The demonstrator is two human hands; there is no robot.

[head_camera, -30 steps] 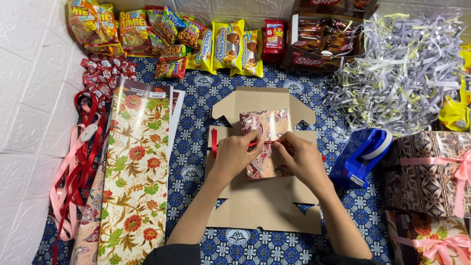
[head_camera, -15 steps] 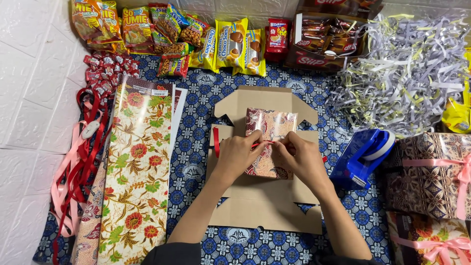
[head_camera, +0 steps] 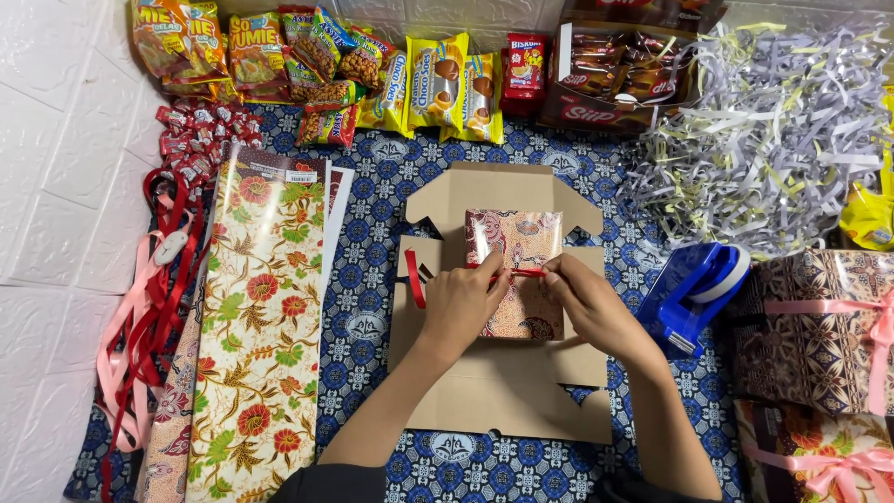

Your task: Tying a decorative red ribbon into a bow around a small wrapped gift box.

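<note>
Home gift-wrapping spot: wrapping paper (head_camera: 256, 317), snacks (head_camera: 317, 56).

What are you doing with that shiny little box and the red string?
A person's two bare hands are working a thin red ribbon across a small box wrapped in shiny red patterned paper. The left hand and right hand each pinch the ribbon over the box, which rests on a flattened brown cardboard box. A blue tape dispenser sits to the right, and a roll of floral wrapping paper lies to the left.

Small batik-wrapped parcel (head_camera: 515, 270) flat on unfolded cardboard box (head_camera: 503, 391), thin red ribbon (head_camera: 415, 279) stretched across its middle.
</note>
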